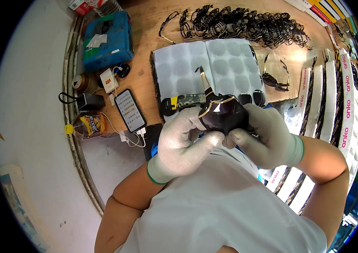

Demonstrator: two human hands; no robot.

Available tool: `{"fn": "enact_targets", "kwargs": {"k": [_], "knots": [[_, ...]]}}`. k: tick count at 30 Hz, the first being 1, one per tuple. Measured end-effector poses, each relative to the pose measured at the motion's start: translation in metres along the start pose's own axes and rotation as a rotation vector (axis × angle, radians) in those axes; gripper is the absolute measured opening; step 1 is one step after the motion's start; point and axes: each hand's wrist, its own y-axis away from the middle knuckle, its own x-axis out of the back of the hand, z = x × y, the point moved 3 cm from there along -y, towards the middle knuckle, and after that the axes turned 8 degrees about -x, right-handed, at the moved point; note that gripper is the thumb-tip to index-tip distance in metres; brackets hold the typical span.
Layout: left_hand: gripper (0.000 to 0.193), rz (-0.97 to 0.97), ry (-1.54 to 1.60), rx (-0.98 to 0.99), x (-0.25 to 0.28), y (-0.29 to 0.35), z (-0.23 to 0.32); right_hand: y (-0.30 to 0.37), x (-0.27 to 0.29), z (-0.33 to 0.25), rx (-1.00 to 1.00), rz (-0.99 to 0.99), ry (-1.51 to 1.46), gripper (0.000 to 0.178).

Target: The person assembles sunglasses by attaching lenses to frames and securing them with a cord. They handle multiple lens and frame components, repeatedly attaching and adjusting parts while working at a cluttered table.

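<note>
Both my hands wear pale knitted gloves with green cuffs and are drawn together in front of my chest. Between them is a pair of sunglasses [225, 114] with large dark lenses and gold trim. One temple of it points up and away, over the box. My left hand [179, 145] grips its left side, thumb along the lower edge. My right hand [267, 137] pinches its right side, with part of the frame hidden behind the fingers. Just beyond lies a shallow box of dark lenses [258, 98], mostly covered by white sheets [183, 63] with round shapes showing through.
A long heap of eyeglass frames [246, 26] lies at the back. Finished-looking sunglasses [275, 81] rest right of the box. White racks [328, 97] line my right side. A phone [129, 110], a can [81, 82], a snack bag [92, 125] and a blue box [108, 41] are on the left.
</note>
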Motion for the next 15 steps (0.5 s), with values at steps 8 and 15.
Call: {"fn": "enact_targets", "kwargs": {"k": [8, 15], "knots": [[0.018, 0.055, -0.105, -0.112, -0.004, -0.003, 0.0, 0.006, -0.012, 0.006, 0.139, 0.123, 0.157, 0.02], [0.021, -0.201, -0.328, 0.045, 0.015, -0.011, -0.003, 0.007, -0.025, 0.039, -0.139, -0.198, -0.519, 0.044]]}}
